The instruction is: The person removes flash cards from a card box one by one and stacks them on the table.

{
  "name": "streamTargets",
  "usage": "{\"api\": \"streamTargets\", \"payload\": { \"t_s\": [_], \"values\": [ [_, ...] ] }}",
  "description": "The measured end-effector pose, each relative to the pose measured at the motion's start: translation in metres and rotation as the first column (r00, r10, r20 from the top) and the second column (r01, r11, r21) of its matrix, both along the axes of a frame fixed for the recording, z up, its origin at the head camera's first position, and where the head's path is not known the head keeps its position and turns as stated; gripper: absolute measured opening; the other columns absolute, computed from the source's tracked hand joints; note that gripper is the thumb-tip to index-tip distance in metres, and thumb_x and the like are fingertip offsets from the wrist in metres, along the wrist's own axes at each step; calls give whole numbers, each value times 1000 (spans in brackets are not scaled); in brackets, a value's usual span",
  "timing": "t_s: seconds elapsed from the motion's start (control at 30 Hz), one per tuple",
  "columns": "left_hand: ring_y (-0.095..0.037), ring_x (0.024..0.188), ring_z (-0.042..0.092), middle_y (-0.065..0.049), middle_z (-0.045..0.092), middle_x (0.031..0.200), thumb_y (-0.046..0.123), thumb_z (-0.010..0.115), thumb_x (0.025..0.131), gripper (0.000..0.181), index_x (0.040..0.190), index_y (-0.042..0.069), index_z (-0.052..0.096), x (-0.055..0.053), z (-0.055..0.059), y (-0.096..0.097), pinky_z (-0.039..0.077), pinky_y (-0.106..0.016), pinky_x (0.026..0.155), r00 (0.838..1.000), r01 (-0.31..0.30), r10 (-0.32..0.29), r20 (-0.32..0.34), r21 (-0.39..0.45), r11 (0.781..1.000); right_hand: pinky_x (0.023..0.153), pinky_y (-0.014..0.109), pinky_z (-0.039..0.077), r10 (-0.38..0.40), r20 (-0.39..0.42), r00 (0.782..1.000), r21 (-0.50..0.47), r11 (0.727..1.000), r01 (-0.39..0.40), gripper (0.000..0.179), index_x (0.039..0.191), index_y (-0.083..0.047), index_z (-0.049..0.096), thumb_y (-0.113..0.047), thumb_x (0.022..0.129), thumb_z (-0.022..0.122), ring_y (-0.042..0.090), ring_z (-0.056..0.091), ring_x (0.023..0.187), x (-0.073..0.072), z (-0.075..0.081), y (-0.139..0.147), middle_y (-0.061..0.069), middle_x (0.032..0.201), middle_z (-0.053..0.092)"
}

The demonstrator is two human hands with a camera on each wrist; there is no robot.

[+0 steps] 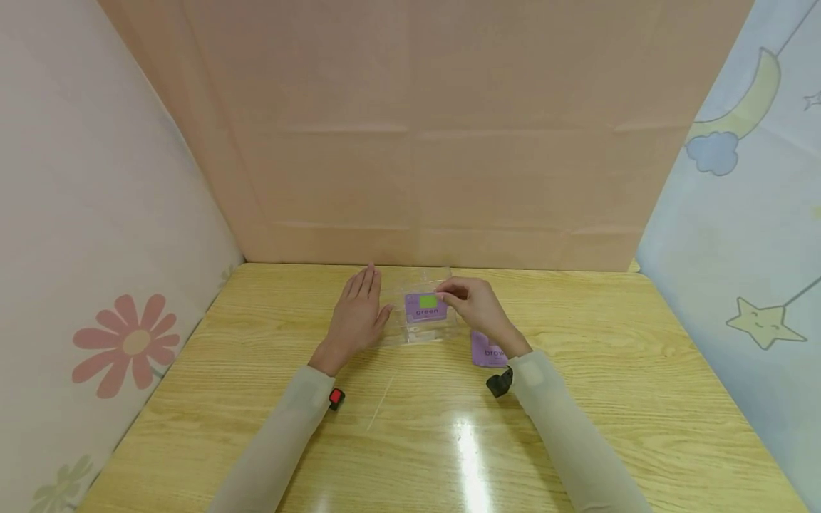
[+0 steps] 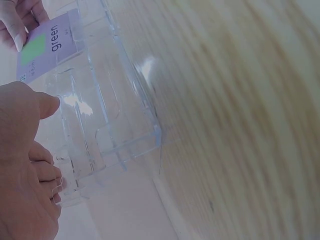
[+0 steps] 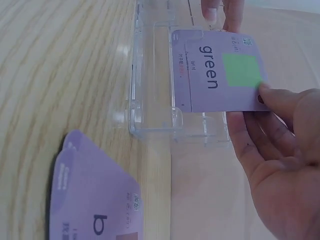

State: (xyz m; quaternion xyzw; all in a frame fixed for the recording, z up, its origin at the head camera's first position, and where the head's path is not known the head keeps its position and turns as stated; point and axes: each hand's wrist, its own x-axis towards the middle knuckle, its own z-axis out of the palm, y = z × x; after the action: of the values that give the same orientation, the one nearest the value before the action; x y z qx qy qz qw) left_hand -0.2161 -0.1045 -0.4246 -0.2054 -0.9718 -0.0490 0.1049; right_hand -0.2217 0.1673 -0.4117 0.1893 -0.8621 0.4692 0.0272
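A purple flash card [image 1: 426,313] with a green square and the word "green" stands in a clear plastic holder [image 2: 125,120]. My right hand [image 1: 476,304] pinches the card at its right edge between thumb and fingers, plainest in the right wrist view. The card's lower edge sits within the holder's front part. At the holder's left side is my left hand [image 1: 357,313], fingers extended and thumb apart; in the left wrist view its fingertips are partly hidden by the clear plastic. Beneath my right wrist lie more purple cards [image 3: 95,190], the top one reading "brow", the rest covered.
The holder stands on a wooden table [image 1: 385,456] near its back edge. Behind rises a tan paper panel [image 1: 410,142]. Patterned walls flank both sides, with a flower [image 1: 133,343] at left and a star [image 1: 763,323] at right.
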Motion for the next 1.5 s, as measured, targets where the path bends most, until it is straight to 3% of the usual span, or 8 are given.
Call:
{"api": "streamTargets", "payload": {
  "t_s": [0.43, 0.77, 1.5],
  "values": [
    [-38, 163, 24, -25, 21, 173, 41, 48, 111, 77, 164, -7, 21, 1, 2, 0, 20, -51, 135, 1000, -3, 3, -2, -20, 1000, 86, 38, 66, 13, 24, 1000, -6, 1000, -13, 22, 115, -4, 78, -19, 103, 69, 26, 78, 99, -3, 0, 1, 10, 114, 79],
    [-38, 163, 25, -25, 20, 174, 40, 48, 111, 76, 164, -8, 21, 0, 2, 0, 20, -51, 135, 1000, 2, -2, -10, -33, 999, 85, 35, 65, 9, 24, 1000, -28, 1000, -9, 16, 111, -13, 80, -21, 101, 71, 25, 78, 99, -3, 2, 2, 9, 114, 79],
    [-39, 163, 24, -26, 20, 173, 36, 52, 110, 77, 164, -9, 20, -2, -2, -1, 20, -51, 135, 1000, 14, -14, -11, -19, 1000, 96, 48, 63, -56, 23, 998, -112, 992, 58, 17, 110, -13, 81, -24, 100, 73, 26, 79, 105, 3, 22, 0, 8, 111, 82]
  ]
}}
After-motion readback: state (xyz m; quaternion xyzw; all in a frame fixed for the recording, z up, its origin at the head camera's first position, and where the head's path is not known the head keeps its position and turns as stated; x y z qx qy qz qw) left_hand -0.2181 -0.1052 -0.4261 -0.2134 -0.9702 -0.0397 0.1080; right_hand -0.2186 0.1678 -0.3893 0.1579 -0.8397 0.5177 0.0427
